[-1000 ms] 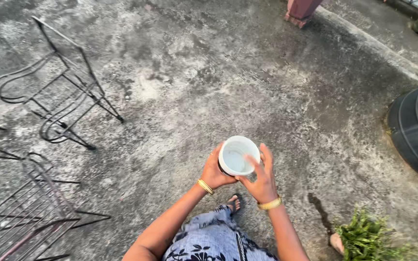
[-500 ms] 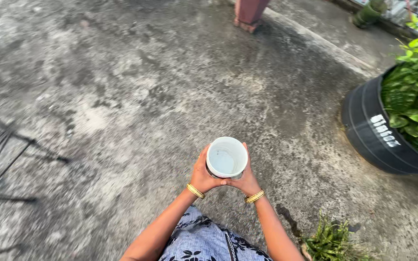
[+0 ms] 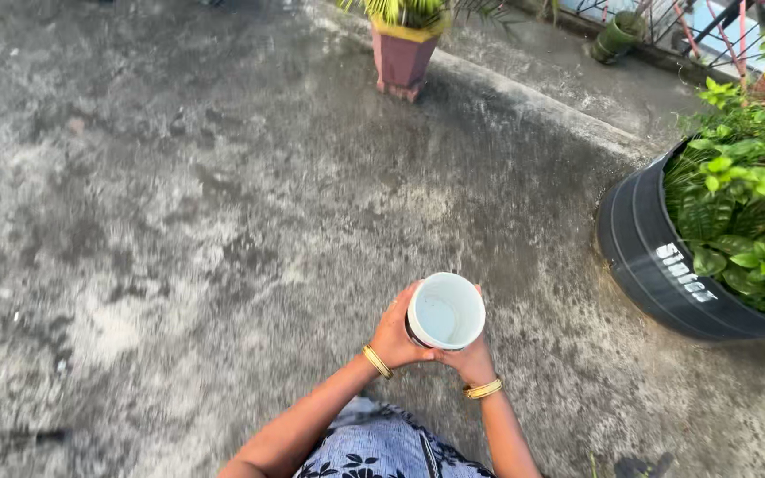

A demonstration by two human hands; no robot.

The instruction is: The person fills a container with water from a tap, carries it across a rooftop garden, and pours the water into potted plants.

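White cup with a little water in it is sitting between my two hands, out in front of me above the grey concrete ground. I am wrapping my left hand around its left side, and I am holding it from below with my right hand. Off to my right, a big black tub is holding green plants, and a small red pot is standing farther ahead.

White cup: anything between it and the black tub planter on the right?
Nothing visible. Both hands, left hand and right hand, hold the white cup; only bare concrete floor lies between it and the black tub planter.
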